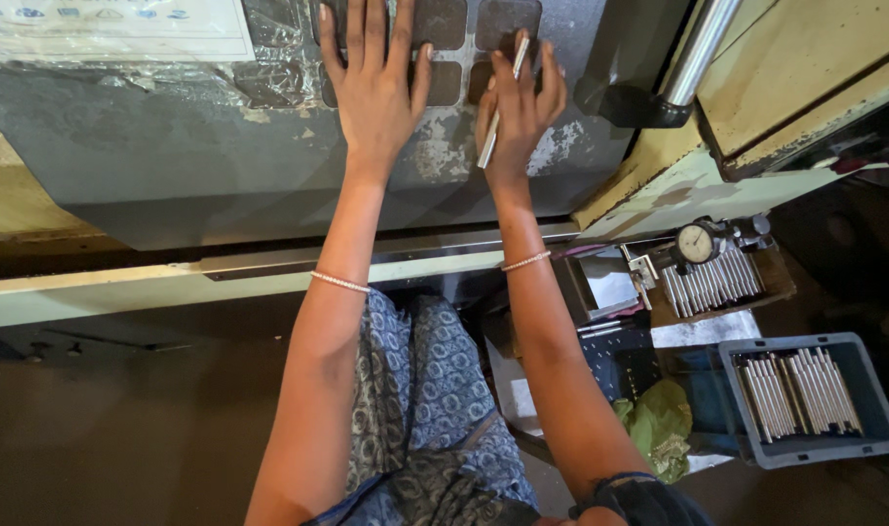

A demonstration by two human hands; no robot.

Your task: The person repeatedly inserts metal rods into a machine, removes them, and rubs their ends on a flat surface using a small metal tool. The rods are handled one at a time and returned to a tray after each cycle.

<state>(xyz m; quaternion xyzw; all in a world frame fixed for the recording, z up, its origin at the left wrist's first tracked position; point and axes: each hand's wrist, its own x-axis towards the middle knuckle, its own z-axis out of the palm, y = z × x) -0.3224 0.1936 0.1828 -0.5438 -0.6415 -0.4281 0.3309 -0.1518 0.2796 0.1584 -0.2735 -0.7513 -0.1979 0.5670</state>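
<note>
Metal rod (496,115) in right hand (518,112), below white label (113,27).

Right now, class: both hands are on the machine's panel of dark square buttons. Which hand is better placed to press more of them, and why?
Probably the left hand: it lies flat and empty across the square buttons, fingers spread. The right hand also rests there, but its grip is taken up by a thin metal rod.

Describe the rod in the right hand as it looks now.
The rod is thin, straight and silvery, metal by its look, and appears bare. It lies slanted across the back of the right hand, tucked between the fingers, its upper end over a dark pad on the grey panel.
</note>
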